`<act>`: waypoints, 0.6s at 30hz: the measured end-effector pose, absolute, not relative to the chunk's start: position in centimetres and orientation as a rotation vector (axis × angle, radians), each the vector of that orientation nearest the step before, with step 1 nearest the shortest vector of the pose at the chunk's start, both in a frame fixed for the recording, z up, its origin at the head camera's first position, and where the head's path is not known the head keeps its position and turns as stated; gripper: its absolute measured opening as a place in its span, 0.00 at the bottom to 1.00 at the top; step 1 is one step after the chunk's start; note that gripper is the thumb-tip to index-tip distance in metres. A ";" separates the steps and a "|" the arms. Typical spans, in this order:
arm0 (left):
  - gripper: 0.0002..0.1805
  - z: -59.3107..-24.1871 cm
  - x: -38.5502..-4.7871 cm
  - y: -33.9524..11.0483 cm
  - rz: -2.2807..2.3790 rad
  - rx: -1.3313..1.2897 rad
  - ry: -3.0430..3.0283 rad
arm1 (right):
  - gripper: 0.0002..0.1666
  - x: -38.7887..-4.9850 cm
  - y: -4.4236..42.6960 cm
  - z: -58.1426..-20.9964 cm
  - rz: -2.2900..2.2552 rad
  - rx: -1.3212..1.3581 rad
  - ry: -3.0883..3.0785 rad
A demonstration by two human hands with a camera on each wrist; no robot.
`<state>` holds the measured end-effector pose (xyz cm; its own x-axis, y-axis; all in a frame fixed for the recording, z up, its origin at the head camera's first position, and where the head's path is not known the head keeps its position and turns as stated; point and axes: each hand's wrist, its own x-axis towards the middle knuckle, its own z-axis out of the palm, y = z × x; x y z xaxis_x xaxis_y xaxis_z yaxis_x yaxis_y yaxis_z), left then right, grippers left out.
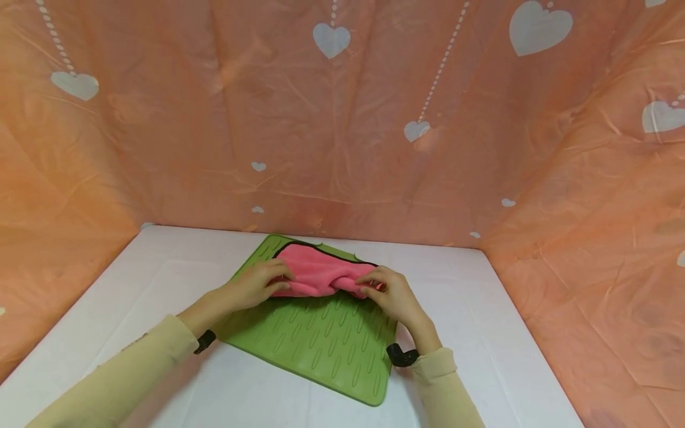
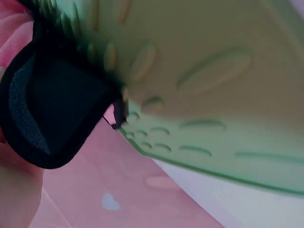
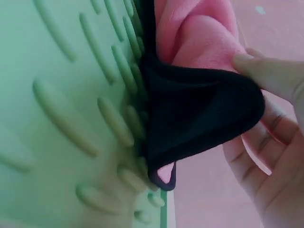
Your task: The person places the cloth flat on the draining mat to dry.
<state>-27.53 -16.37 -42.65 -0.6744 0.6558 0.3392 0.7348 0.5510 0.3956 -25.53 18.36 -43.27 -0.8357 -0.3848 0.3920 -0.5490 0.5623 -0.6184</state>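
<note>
A pink fleecy cloth (image 1: 313,267) with black edging lies folded across the far part of a green ribbed mat (image 1: 321,339). Its near edge is rolled up, with a twist right of the middle. My left hand (image 1: 262,284) pinches the cloth's left end. At the other end my right hand (image 1: 393,292) holds the rolled edge. Thumb and fingers (image 3: 266,71) grip the pink side in the right wrist view, where a black underside (image 3: 204,104) and small loop hang down. The left wrist view shows the black rounded end (image 2: 57,104); the left fingers are mostly hidden there.
The mat lies at an angle on a white tabletop (image 1: 481,333). Orange sheeting (image 1: 374,166) with white hearts rises behind the table and along both sides. Black bands (image 1: 402,355) sit on both wrists near the mat's edges.
</note>
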 end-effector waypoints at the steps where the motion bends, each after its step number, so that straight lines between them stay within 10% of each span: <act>1: 0.05 -42.6 -27.7 -16.5 -0.783 -1.160 -2.637 | 0.08 -25.6 18.5 -43.3 1.135 0.762 -2.576; 18: 0.07 -44.2 -32.7 -17.2 -0.610 -1.020 -2.870 | 0.09 -29.0 19.3 -44.2 0.924 0.563 -2.831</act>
<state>-32.74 -17.16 -44.23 -0.7836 0.5999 0.1618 0.6138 0.7071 0.3511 -28.96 19.25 -44.16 -0.9251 -0.3125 0.2159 -0.3797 0.7459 -0.5472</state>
